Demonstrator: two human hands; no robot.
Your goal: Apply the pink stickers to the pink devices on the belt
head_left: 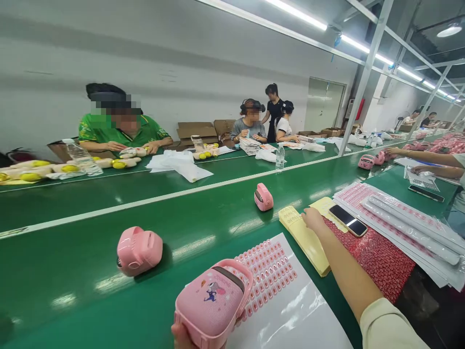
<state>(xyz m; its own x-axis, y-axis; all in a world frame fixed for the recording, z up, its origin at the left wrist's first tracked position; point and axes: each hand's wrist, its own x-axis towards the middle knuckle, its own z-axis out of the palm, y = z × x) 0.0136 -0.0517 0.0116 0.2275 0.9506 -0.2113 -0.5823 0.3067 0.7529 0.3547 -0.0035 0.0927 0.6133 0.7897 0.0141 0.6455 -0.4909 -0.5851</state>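
My left hand (181,336), low in the frame and partly cut off, is wrapped round a pink case-like device (208,303) with a carry handle, a mesh front and a printed cartoon figure. Under and beside it lies a white sheet of small pink oval stickers (271,271). My right hand (313,219) reaches forward, its fingers closed at the far edge of a stack of yellow label sheets (303,240); the fingertips show only in part. Two more pink devices stand on the green belt: one on the left (139,250), one farther off (263,197).
A phone (348,220) lies on red patterned material (366,252) by my right arm. Farther right are plastic-wrapped sticker sheets (410,225) and a co-worker's arms (428,160) near pink devices. Across the belt, people sit by papers, a water bottle (280,157) and plush items.
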